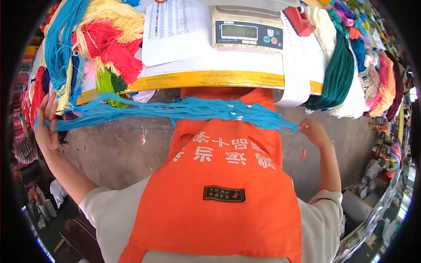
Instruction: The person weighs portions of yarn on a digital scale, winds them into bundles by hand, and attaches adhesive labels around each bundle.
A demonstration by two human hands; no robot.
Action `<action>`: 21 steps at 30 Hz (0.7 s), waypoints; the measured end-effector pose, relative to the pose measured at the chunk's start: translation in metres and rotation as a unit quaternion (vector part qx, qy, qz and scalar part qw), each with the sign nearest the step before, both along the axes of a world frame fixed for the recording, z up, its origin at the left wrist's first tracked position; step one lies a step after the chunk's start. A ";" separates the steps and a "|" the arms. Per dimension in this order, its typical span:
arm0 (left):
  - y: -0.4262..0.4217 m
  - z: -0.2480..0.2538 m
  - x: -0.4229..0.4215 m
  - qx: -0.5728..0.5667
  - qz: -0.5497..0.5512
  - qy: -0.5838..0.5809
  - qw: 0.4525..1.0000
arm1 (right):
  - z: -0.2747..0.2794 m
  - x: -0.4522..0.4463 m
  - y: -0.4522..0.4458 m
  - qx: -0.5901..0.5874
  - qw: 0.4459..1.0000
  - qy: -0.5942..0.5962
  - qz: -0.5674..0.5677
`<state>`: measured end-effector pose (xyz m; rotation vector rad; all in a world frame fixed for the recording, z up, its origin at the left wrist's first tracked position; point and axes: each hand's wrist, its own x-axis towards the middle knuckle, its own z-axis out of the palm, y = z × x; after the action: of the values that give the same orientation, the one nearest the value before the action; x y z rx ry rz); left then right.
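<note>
A long skein of bright blue thread (pixel 210 108) stretches sideways across the front of my orange apron, between my two hands. Its middle is bunched, with a few small white bits on it, while loose strands fan out toward the left. My left hand (pixel 47 122) holds the left end, with the strands running across the palm by the thumb and the fingers pointing up. At the other end, my right hand (pixel 313 132) is closed in a pinch on the narrow tip of the skein.
Ahead is a table with a yellow-taped edge (pixel 193 80), bearing a digital scale (pixel 247 33), a printed sheet (pixel 171 37) and a red tape dispenser (pixel 300 22). Colourful thread bundles (pixel 112 44) lie at left; a dark green skein (pixel 337 72) hangs over the right edge.
</note>
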<state>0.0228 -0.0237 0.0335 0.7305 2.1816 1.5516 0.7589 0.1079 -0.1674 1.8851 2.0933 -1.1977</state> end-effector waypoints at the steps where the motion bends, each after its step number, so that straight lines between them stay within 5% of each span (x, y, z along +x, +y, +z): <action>1: -0.004 -0.006 -0.002 0.076 -0.047 -0.057 0.994 | -0.002 -0.011 -0.007 0.115 0.984 -0.078 0.113; 2: -0.009 -0.011 -0.003 0.152 -0.093 -0.113 0.977 | -0.003 -0.023 -0.011 0.228 0.935 -0.154 0.224; 3: -0.002 -0.016 0.031 0.196 -0.096 -0.113 0.969 | 0.014 -0.052 -0.007 0.205 0.942 -0.094 0.249; 6: 0.020 -0.042 0.137 0.247 -0.332 -0.169 0.895 | 0.070 -0.152 0.000 0.184 0.926 0.136 0.301; 8: 0.048 -0.043 0.200 0.153 -0.486 -0.068 0.858 | 0.107 -0.219 -0.005 0.195 0.894 0.327 0.236; 9: 0.070 -0.053 0.217 0.217 -0.565 0.153 0.781 | 0.128 -0.244 -0.011 0.137 0.903 0.358 0.194; 10: 0.076 -0.050 0.239 0.227 -0.543 0.260 0.766 | 0.135 -0.260 -0.008 0.091 0.899 0.384 0.189; 11: 0.078 -0.043 0.257 0.199 -0.504 0.357 0.761 | 0.128 -0.273 -0.007 -0.053 0.836 0.525 0.152; 12: 0.078 -0.037 0.267 0.168 -0.461 0.449 0.747 | 0.126 -0.279 -0.003 -0.053 0.830 0.520 0.194; 15: 0.079 -0.062 0.265 0.247 -0.433 0.365 0.786 | 0.136 -0.293 0.011 -0.189 0.829 0.443 0.284; 18: 0.062 -0.087 0.277 0.315 -0.499 -0.131 0.797 | 0.166 -0.295 0.014 -0.075 0.862 0.403 0.299; 20: 0.060 -0.109 0.269 0.162 -0.526 0.041 0.834 | 0.203 -0.297 0.020 -0.080 0.852 0.463 0.229; 21: 0.053 -0.108 0.276 0.118 -0.482 0.005 0.868 | 0.217 -0.297 0.026 -0.039 0.839 0.505 0.198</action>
<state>0.2988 0.0293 -0.0748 1.5808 1.2282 1.2189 0.4617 0.1339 0.0495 0.6634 2.5537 -2.3970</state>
